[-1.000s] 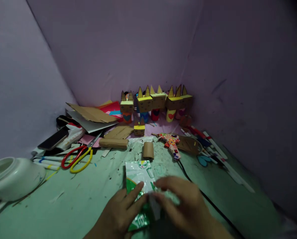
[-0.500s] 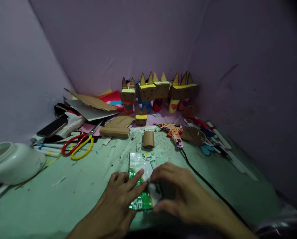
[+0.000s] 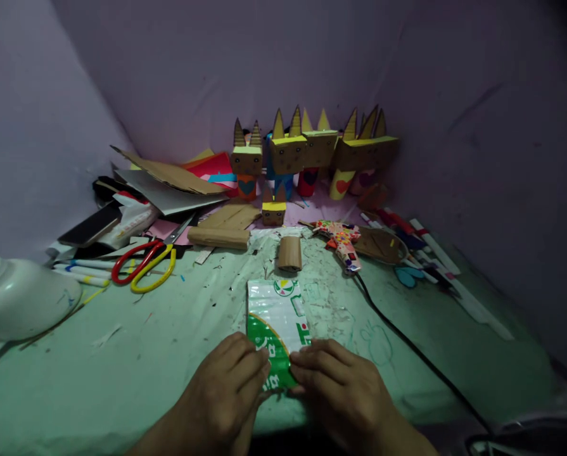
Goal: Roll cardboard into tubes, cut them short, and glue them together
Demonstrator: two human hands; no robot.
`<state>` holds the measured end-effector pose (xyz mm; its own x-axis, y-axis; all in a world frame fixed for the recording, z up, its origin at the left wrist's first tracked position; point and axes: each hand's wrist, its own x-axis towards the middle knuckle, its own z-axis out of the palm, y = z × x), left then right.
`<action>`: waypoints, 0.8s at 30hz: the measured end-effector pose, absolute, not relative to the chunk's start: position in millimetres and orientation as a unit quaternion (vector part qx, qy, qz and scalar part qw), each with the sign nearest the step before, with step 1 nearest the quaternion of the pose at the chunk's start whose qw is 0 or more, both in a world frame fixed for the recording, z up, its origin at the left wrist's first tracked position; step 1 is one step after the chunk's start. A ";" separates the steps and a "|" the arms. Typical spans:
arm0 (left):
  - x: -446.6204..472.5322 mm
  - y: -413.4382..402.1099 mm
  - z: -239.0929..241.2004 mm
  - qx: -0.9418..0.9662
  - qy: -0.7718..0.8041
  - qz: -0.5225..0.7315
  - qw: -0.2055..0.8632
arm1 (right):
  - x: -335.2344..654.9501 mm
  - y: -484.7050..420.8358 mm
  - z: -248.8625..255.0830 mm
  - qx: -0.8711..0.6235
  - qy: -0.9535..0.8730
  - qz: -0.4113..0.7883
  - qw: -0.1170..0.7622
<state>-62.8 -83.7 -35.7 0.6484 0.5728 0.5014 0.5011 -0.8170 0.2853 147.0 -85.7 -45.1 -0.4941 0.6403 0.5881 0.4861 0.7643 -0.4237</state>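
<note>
A white and green plastic packet (image 3: pixel 276 320) lies flat on the green table (image 3: pixel 121 380) in front of me. My left hand (image 3: pixel 229 392) pinches its near left edge with curled fingers. My right hand (image 3: pixel 343 389) grips its near right edge the same way, fingertips close to the left hand's. Beyond the packet lies a small cardboard roll (image 3: pixel 289 253).
Cardboard horned figures (image 3: pixel 312 152) line the back wall. A decorated glue gun (image 3: pixel 343 244) lies right of centre, its black cord (image 3: pixel 420 354) running toward me. Red and yellow scissors (image 3: pixel 143 269), cardboard sheets (image 3: pixel 169 180), markers (image 3: pixel 420 244) and a white jar (image 3: pixel 21 297) are around.
Both hands have slid toward me to the packet's near edge, leaving more of the packet uncovered. The view has tilted so the figures sit higher.
</note>
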 end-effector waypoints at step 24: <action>-58.3 -80.5 -37.7 0.861 0.436 0.248 0.089 | 125.3 34.4 13.3 -0.715 -0.678 0.111 0.127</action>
